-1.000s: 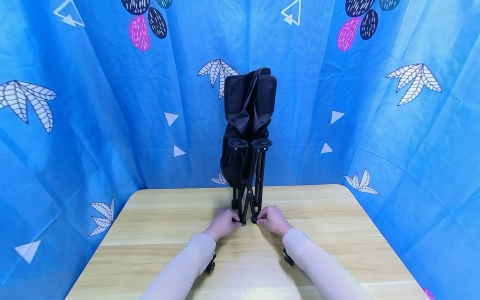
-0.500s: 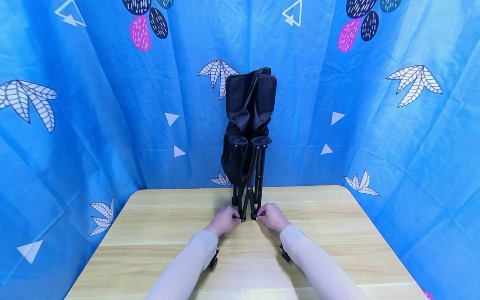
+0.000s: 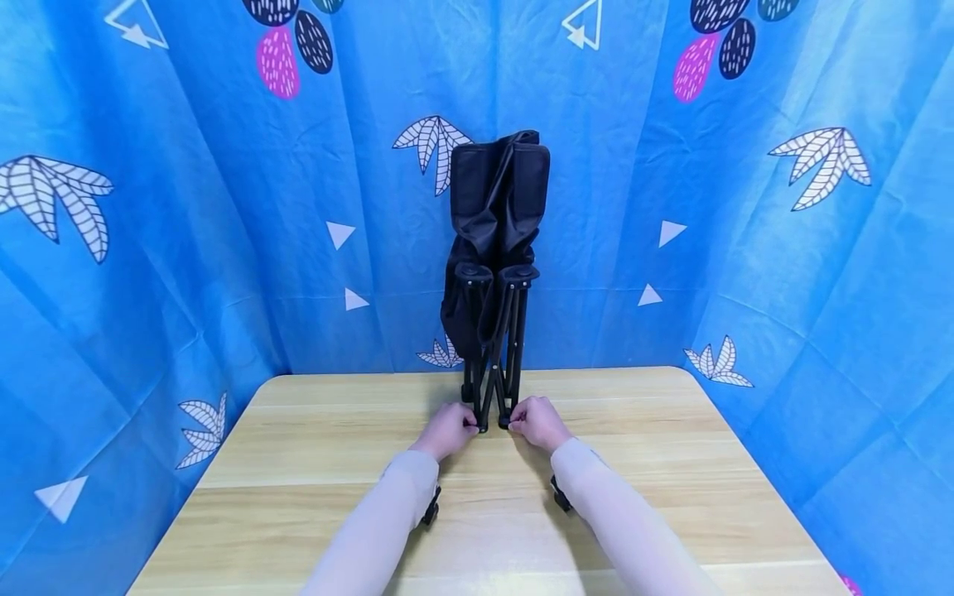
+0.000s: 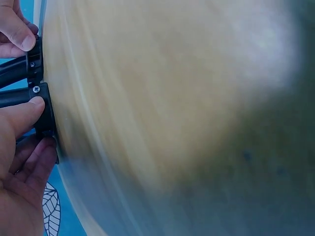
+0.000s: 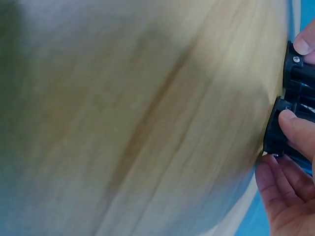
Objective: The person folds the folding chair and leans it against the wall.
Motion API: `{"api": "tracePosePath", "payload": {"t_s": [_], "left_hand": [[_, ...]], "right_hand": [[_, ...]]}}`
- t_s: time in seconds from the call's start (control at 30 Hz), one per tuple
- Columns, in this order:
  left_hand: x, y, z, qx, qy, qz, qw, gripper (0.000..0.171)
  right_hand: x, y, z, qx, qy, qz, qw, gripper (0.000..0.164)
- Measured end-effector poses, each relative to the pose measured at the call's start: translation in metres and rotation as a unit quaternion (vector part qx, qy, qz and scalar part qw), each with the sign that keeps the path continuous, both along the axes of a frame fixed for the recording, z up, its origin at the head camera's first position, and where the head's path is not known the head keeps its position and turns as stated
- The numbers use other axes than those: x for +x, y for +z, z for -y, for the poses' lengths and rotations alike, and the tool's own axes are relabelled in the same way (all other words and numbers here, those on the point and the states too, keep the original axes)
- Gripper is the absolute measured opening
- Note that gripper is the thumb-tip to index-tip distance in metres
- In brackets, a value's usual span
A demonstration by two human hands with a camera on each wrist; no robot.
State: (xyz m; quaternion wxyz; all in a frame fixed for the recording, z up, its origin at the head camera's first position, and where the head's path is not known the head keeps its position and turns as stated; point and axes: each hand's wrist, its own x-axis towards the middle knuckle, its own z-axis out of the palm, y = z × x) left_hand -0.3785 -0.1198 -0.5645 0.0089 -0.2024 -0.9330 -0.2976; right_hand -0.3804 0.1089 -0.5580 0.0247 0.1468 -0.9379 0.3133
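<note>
A folded black camping chair stands upright near the far edge of the table, its fabric bunched above crossed tubular legs. My left hand pinches the plastic foot of the front left leg, thumb on one side and fingers on the other. At the front right leg, my right hand holds the matching foot between thumb and fingertips. Both feet sit close together, low at the tabletop. The rear legs show only partly behind the front ones.
The pale wooden table has rounded far corners. Right behind it hangs a blue patterned curtain, which also runs along both sides. A black strap device sits under the left wrist, another under the right.
Both hands have moved a little away from me, toward the far edge. The chair's legs have shifted back with them, while its top has barely moved.
</note>
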Motion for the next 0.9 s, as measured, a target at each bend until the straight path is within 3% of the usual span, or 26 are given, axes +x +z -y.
{"api": "tracePosePath", "payload": {"t_s": [0.23, 0.4, 0.9], "left_hand": [[-0.005, -0.001, -0.003, 0.006, 0.004, -0.01, 0.9999, 0.006], [-0.009, -0.002, -0.004, 0.007, 0.007, -0.02, 0.9997, 0.007], [-0.012, -0.003, -0.007, -0.001, 0.023, -0.019, 0.9996, 0.006]], "right_hand": [[-0.006, -0.002, 0.001, 0.002, -0.018, -0.003, 1.0, 0.015], [-0.006, 0.0, 0.002, 0.005, -0.024, -0.004, 1.0, 0.01], [-0.011, -0.004, 0.004, 0.01, -0.038, -0.003, 0.999, 0.009]]}}
